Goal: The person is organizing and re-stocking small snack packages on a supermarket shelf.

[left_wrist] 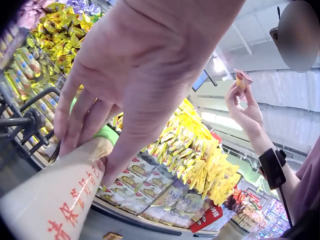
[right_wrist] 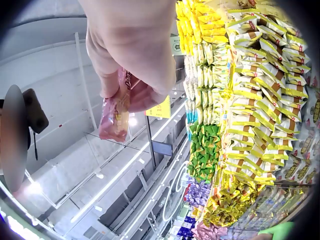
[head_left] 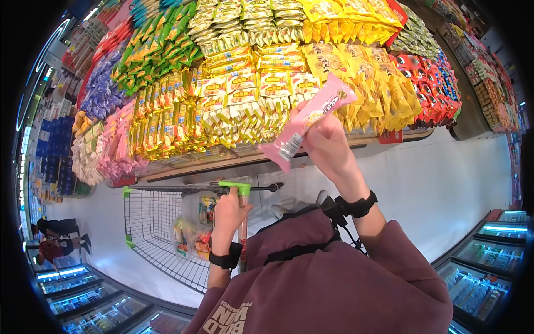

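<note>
My right hand [head_left: 332,149] holds up a pink snack packet [head_left: 337,96], pinched between thumb and fingers, over the front of the candy display. White lettering and a barcode show on the wrapper. In the right wrist view the pink packet [right_wrist: 116,115] hangs below the fingers, its upper end hidden by them. Down at the shopping cart [head_left: 153,214], my left hand [head_left: 227,216] grips the handle near its green corner piece [head_left: 236,185]. Seen from the left wrist, the fingers lie over the far side of the white handle [left_wrist: 65,192] with red characters, the thumb on the near side.
Inside the cart are clear bags of packaged goods [head_left: 192,236]. The display ahead bears heaped yellow packets [head_left: 372,83], green packets [head_left: 161,50], pink packets [head_left: 119,147] and red packets [head_left: 425,83]. Glass freezers [head_left: 475,284] line the lower right; people [head_left: 58,239] stand at far left.
</note>
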Demonstrator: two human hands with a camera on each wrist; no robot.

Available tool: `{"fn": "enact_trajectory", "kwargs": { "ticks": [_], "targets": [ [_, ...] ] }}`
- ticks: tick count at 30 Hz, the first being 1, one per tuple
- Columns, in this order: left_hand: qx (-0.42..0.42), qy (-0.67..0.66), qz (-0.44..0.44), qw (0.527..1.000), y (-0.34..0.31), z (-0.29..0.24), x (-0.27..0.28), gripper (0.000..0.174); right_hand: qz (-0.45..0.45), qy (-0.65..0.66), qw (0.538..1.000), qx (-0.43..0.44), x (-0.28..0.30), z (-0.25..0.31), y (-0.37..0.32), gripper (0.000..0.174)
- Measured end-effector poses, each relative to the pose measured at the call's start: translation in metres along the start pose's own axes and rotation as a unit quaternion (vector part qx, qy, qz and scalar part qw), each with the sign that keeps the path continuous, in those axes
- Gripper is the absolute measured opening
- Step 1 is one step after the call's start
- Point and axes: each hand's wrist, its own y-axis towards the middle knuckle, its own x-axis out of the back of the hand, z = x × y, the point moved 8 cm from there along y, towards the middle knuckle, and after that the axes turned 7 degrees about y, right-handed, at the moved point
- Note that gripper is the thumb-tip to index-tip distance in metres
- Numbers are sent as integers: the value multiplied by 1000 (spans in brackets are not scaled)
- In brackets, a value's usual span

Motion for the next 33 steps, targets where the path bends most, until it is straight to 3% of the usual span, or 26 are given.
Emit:
{"fn": "enact_trajectory", "kwargs": {
  "ticks": [6,9,12,15,24,27,30,33],
  "targets": [
    [9,22,26,999,-1,26,10,41,-79,-86,993,8,-16,4,2,39],
    [3,14,21,1000,2,45,13,38,-43,-88,990,106,-39,17,7,36],
    [11,21,16,1000,4,59,17,38,-28,-114,986,118,-47,18,16,40],
    [18,28,-1,999,6,77,21,37,38,-123,973,191,-64,24,28,40],
    [72,43,-20,996,19,131,31,37,129,-132,961,205,-75,2,71,42],
    [98,46,-20,994,23,147,37,37,114,-172,972,110,-67,-12,82,47],
    [103,52,-26,993,30,164,40,37,92,17,991,-93,-66,-47,90,51],
    [110,48,-31,992,35,176,48,37,144,118,963,-197,-78,-61,103,50]
  ]
}}
